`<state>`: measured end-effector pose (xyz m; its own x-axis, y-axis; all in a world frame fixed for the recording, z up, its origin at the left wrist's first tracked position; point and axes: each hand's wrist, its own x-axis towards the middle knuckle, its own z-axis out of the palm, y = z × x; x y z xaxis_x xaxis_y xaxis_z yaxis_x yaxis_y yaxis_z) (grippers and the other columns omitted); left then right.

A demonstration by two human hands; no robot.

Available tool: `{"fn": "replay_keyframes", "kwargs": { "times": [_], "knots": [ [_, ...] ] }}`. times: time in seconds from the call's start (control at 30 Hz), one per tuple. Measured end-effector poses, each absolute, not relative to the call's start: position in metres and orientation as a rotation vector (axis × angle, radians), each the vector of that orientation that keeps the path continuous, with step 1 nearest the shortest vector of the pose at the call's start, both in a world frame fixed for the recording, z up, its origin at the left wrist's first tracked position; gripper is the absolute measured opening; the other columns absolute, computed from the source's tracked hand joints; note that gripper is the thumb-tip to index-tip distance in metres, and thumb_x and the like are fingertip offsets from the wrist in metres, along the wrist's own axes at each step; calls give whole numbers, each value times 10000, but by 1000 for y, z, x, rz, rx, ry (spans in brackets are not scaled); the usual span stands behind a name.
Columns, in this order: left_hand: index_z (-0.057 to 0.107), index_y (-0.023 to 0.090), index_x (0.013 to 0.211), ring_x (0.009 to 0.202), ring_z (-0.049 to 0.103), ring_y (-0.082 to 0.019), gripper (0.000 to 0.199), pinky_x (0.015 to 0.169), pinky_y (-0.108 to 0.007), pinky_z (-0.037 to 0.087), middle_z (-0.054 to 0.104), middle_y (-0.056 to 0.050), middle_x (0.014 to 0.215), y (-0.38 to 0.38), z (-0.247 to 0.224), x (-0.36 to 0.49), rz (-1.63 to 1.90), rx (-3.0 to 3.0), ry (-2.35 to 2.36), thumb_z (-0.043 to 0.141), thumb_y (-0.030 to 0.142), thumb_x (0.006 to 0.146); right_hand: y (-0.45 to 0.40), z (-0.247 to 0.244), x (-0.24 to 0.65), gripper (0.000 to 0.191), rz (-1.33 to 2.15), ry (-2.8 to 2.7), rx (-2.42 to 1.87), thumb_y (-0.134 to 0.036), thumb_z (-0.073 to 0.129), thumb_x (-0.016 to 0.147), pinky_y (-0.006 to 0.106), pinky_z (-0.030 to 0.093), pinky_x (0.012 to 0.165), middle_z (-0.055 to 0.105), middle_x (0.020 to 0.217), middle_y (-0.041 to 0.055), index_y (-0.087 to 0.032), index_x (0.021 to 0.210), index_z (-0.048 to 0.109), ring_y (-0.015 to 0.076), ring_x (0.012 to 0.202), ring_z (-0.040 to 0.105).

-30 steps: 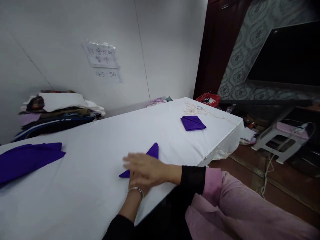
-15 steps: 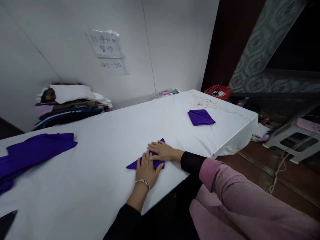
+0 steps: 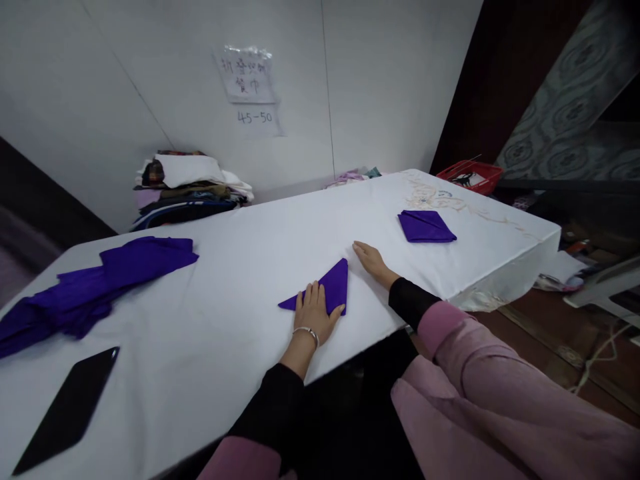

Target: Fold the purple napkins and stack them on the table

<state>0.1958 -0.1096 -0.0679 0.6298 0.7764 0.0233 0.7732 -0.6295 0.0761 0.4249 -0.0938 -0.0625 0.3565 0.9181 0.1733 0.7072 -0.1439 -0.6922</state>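
Observation:
A purple cloth napkin [image 3: 336,285], folded into a triangle, lies near the front edge of the white-covered table [image 3: 240,280]. My left hand [image 3: 316,312] rests flat on its lower part, fingers stretched out and thumb spread, covering some of the fold. To the right of the napkin, my right hand [image 3: 373,261] is apart from it, holding nothing, with fingers extended side by side. Further back on the right sits another folded purple napkin [image 3: 427,227]. Loose purple cloth [image 3: 115,280] is heaped at the left.
A flat black tablet-like object [image 3: 70,407] lies at the front left. Folded clothes [image 3: 187,190] are stacked by the wall beneath a handwritten sign [image 3: 253,87]. A red basket [image 3: 473,177] stands at the far right corner, and a light stool [image 3: 607,287] is beyond the table's right side.
My right hand has lifted off the triangular napkin and moved away to the right. My left hand stays on the napkin. The view has swung left, showing more of the black object.

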Motion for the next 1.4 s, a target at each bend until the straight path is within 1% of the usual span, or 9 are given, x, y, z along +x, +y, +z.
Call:
{"fn": "replay_keyframes", "kwargs": {
  "times": [0.13, 0.3, 0.5, 0.63, 0.77, 0.9, 1.0, 1.17, 1.4],
  "knots": [
    [296, 58, 1388, 1370, 178, -270, 810, 1111, -459, 137, 234, -145, 1482, -109, -69, 196, 103, 2787, 1324, 191, 638, 833, -117, -66, 408, 547, 757, -1150, -1737, -443, 403, 895, 351, 557, 677, 608, 1145, 165, -122, 1336, 377, 223, 894, 650],
    [283, 52, 1392, 1371, 174, -272, 811, 1109, -461, 139, 232, -143, 1484, -108, -69, 196, 106, 2788, 1322, 198, 635, 834, -137, -59, 383, 675, 1243, -882, -1530, -327, 634, 781, 284, 545, 493, 683, 857, 111, -118, 1345, 327, 168, 582, 646],
    [296, 54, 1387, 1372, 170, -275, 791, 1109, -458, 130, 236, -145, 1482, -110, -69, 198, 120, 2746, 1346, 233, 620, 837, -130, -53, 363, 558, 1251, -960, -1522, -271, 701, 705, 245, 470, 393, 639, 614, 19, -130, 1187, 459, 151, 453, 579],
    [351, 76, 1360, 1359, 212, -282, 748, 1103, -481, 124, 280, -153, 1464, -112, -66, 196, 248, 2665, 1340, 285, 608, 837, -123, -61, 353, 583, 1067, -992, -1359, -150, 663, 664, 251, 493, 515, 640, 730, 6, -162, 1209, 459, 131, 558, 587],
    [459, 139, 1281, 1283, 366, -272, 589, 1080, -514, 166, 451, -150, 1364, -102, -51, 187, 553, 2481, 1341, 345, 533, 859, -124, -58, 353, 731, 1115, -959, -1118, -152, 672, 636, 288, 506, 664, 645, 863, 9, -219, 1306, 388, 162, 743, 616],
    [550, 154, 1186, 1164, 499, -291, 569, 982, -433, 361, 558, -159, 1250, -79, -31, 180, 823, 2011, 1307, 564, 521, 751, -124, -44, 361, 861, 1301, -995, -978, -183, 716, 634, 278, 497, 645, 643, 887, -2, -273, 1377, 292, 157, 734, 617],
    [639, 169, 1038, 894, 635, -256, 514, 774, -365, 485, 684, -125, 1004, -64, -24, 181, 729, 1519, 1104, 671, 512, 656, -118, -38, 366, 896, 1358, -1017, -945, -169, 733, 628, 258, 488, 635, 626, 808, -35, -277, 1391, 277, 129, 680, 604],
    [664, 148, 745, 563, 594, -146, 356, 573, -287, 471, 675, -31, 650, -49, -33, 192, 797, 1095, 929, 793, 377, 504, -97, -43, 366, 826, 1417, -927, -1036, -220, 743, 654, 281, 502, 690, 651, 835, -11, -240, 1370, 331, 138, 706, 618],
    [623, 161, 929, 644, 609, -131, 517, 672, -279, 469, 669, -3, 714, -32, -61, 197, 993, 981, 878, 813, 312, 472, -69, -54, 354, 434, 1588, -893, -974, -279, 715, 690, 301, 510, 727, 694, 885, 53, -186, 1101, 609, 161, 721, 642]
  ]
}}
